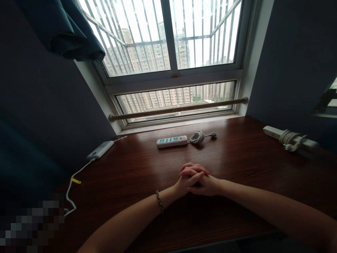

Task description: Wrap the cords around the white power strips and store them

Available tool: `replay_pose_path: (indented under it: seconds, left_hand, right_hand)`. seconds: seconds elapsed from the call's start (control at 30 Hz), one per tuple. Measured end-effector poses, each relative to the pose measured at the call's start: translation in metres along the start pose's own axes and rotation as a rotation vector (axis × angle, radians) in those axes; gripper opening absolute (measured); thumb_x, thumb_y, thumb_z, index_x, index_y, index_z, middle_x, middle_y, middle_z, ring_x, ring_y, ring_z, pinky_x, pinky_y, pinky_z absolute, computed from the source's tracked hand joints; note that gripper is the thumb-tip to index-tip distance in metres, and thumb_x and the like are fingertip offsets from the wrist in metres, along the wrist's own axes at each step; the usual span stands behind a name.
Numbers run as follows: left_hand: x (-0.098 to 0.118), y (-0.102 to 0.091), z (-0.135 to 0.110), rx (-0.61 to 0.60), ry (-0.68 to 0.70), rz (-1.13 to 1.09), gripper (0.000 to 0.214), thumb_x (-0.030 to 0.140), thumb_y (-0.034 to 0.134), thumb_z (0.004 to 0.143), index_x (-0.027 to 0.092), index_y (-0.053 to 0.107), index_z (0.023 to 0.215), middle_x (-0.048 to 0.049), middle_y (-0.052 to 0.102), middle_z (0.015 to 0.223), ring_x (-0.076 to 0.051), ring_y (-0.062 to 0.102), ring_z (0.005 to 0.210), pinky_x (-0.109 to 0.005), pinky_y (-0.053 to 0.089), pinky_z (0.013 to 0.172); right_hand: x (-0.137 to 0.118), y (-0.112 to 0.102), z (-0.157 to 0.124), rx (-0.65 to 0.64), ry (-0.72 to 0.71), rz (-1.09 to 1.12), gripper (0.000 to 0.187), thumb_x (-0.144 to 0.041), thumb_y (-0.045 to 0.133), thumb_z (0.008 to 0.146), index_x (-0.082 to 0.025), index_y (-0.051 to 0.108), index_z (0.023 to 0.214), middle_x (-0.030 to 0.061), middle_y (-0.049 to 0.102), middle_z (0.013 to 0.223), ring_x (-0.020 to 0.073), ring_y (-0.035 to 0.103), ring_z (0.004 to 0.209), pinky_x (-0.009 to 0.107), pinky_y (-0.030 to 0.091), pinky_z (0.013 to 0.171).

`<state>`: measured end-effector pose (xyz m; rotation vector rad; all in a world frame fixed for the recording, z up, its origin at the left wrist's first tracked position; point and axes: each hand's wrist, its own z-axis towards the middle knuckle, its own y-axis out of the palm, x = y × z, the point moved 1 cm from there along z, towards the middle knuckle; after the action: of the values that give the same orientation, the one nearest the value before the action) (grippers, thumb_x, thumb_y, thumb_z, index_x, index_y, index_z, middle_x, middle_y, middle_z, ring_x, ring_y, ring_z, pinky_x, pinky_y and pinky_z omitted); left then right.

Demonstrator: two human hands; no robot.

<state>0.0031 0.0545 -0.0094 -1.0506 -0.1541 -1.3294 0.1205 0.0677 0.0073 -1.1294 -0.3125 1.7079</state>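
My left hand (185,180) and my right hand (208,185) are clasped together above the brown wooden table (126,172), fingers interlaced and closed, with no object between them. A beaded bracelet (159,201) circles my left wrist. Beyond the hands lies a white power strip (171,141) with blue-green sockets. Its grey cord (197,137) is coiled at the right end, and the plug (213,135) points right. Neither hand touches the strip.
A white box-shaped device (100,150) sits at the table's left edge, trailing a white cable (68,191) with a yellow tag (76,181). Far right, a white bar (273,132) has a cord wrapped round it. A rail (179,109) crosses the window behind.
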Motion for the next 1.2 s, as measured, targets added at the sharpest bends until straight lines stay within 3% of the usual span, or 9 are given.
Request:
replay_pose_path:
  seconds: [0.4, 0.6, 0.83, 1.07, 1.2]
  left_hand:
    - [0.0034, -0.0010, 0.0020, -0.010, -0.027, -0.037, 0.024, 0.005, 0.039, 0.078, 0.020, 0.057, 0.084, -0.0046, 0.063, 0.088, -0.019, 0.061, 0.090, -0.029, 0.053, 0.079]
    - [0.0009, -0.0004, 0.0007, 0.016, 0.049, -0.023, 0.024, 0.005, 0.038, 0.079, 0.020, 0.055, 0.086, -0.0043, 0.062, 0.088, -0.018, 0.060, 0.090, -0.028, 0.052, 0.079]
    - [-0.0021, 0.0007, -0.0010, -0.016, -0.045, -0.094, 0.024, 0.005, 0.038, 0.080, 0.020, 0.056, 0.087, -0.0056, 0.062, 0.090, -0.019, 0.060, 0.093, -0.030, 0.051, 0.082]
    - [0.0014, -0.0011, 0.0025, 0.055, 0.173, -0.010, 0.024, 0.003, 0.040, 0.079, 0.018, 0.056, 0.089, -0.0059, 0.062, 0.086, -0.019, 0.062, 0.085, -0.028, 0.054, 0.074]
    - [-0.0030, -0.0008, 0.0025, 0.023, 0.196, -0.115, 0.019, 0.009, 0.040, 0.082, 0.016, 0.055, 0.092, -0.0082, 0.061, 0.086, -0.022, 0.060, 0.088, -0.033, 0.054, 0.076]
  right_hand:
    - [0.0020, 0.0017, -0.0005, 0.007, 0.001, 0.006, 0.052, -0.030, 0.058, 0.075, -0.019, 0.041, 0.123, 0.0095, 0.042, 0.119, 0.0190, 0.033, 0.119, 0.034, 0.038, 0.095]
    - [0.0006, 0.0005, -0.0006, 0.006, -0.001, 0.002, 0.051, -0.030, 0.058, 0.076, -0.018, 0.041, 0.123, 0.0095, 0.042, 0.119, 0.0182, 0.033, 0.119, 0.033, 0.038, 0.095]
    - [0.0007, 0.0004, -0.0004, 0.000, -0.001, 0.002, 0.051, -0.031, 0.058, 0.076, -0.019, 0.041, 0.123, 0.0090, 0.042, 0.119, 0.0178, 0.032, 0.119, 0.032, 0.037, 0.096]
    - [0.0003, 0.0004, -0.0002, 0.006, -0.006, -0.001, 0.051, -0.031, 0.057, 0.076, -0.018, 0.041, 0.122, 0.0101, 0.042, 0.118, 0.0189, 0.034, 0.118, 0.034, 0.038, 0.095]
    - [-0.0004, -0.0001, 0.0004, 0.011, -0.012, 0.002, 0.051, -0.031, 0.057, 0.076, -0.018, 0.041, 0.122, 0.0099, 0.043, 0.116, 0.0184, 0.035, 0.116, 0.033, 0.039, 0.094]
